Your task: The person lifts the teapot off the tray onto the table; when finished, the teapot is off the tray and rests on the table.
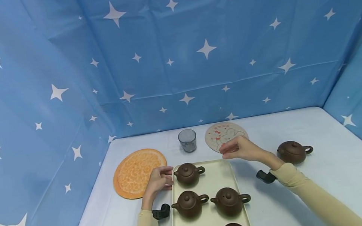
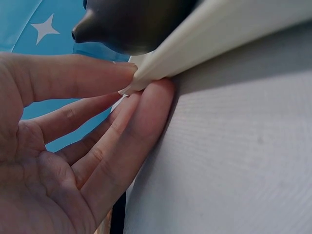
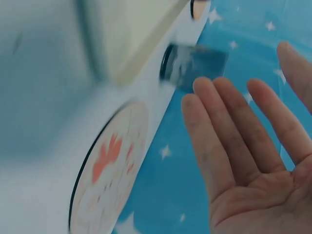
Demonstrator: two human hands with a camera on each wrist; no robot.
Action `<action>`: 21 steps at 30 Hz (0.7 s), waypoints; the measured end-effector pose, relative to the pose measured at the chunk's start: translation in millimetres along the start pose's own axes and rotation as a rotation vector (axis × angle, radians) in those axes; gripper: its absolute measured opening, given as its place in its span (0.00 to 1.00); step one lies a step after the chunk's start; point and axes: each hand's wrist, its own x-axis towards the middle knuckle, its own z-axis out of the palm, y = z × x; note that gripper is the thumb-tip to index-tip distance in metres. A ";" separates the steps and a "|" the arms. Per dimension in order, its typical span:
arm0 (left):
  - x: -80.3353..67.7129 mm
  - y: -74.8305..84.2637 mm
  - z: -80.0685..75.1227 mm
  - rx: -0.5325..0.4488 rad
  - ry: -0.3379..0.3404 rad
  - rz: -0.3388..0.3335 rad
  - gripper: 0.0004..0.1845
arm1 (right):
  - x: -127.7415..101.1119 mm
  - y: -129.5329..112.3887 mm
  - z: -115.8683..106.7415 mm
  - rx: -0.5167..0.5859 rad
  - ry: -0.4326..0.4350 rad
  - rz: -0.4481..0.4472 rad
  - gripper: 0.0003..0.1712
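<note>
1. Holding the far left corner of the tray (image 1: pixel 220 170), the left hand (image 1: pixel 158 180) has its fingertips (image 2: pixel 155 95) under and against the rim; the fingers are nearly straight and close on nothing else.
2. The right hand (image 1: pixel 239 149) hovers open and holds nothing, beyond the far right corner of the tray, above the near edge of the cartoon coaster (image 1: pixel 225 135).
3. I judge the free tray cell, just right of the far teapot (image 1: pixel 188 173), is the place to fill.
4. The loose teapot (image 1: pixel 293 151) stands well right of the tray; take it by the body, keep it upright, keep the tray steady.
</note>
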 end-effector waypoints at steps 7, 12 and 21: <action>-10.7 13.0 -0.5 0.020 -0.010 0.003 0.29 | 19.0 -13.4 28.4 0.013 -0.029 -0.010 0.18; -9.0 9.4 -0.6 0.010 -0.004 -0.004 0.29 | 29.2 -16.4 45.5 -0.007 -0.078 -0.029 0.18; -2.7 0.0 -0.4 0.009 -0.001 0.001 0.30 | 39.3 -17.1 67.4 -0.057 -0.127 -0.071 0.15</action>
